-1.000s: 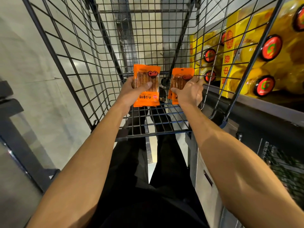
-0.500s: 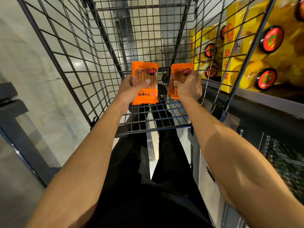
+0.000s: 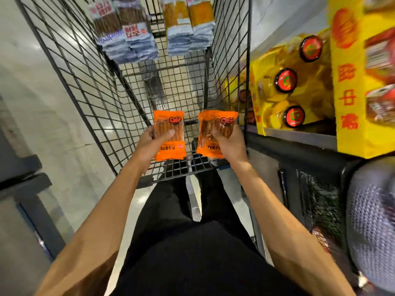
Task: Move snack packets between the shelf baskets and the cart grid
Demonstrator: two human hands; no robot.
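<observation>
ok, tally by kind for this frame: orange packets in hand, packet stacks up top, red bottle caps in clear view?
Orange packets: 2, one in the left hand, one in the right hand.
Blue-edged packet stacks: 4
Red bottle caps: 3
Total: 9

Yellow bottles with red-and-black caps lie on their sides at the right, blurred, just beside a yellow box printed with red characters. Both rest on a dark ledge. Lower right shows a grey mesh object. Black trousers stand over pale glossy floor
</observation>
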